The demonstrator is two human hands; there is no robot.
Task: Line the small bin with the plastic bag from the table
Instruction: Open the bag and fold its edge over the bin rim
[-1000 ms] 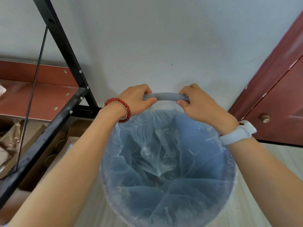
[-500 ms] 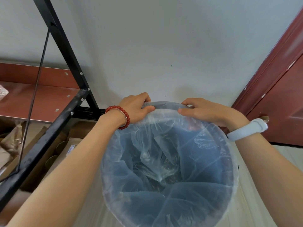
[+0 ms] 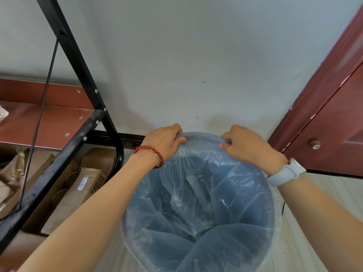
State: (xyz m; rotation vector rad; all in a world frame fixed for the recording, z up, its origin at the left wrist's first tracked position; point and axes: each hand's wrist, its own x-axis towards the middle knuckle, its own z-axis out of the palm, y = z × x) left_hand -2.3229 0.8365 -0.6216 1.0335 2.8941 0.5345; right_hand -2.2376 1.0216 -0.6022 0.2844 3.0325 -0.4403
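Since a second ago the bin sits lower; our left hand and right hand pinch the plastic bag over its far rim, nearly lined.

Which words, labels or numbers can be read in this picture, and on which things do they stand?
No text can be read for certain.
White label on the cardboard box under the table: it has dark print, too small and blurred to read.
Bin, plastic bag, door: no writing visible.

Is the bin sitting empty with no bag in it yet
No, a clear plastic bag already sits inside the bin, and both hands grip its far rim.
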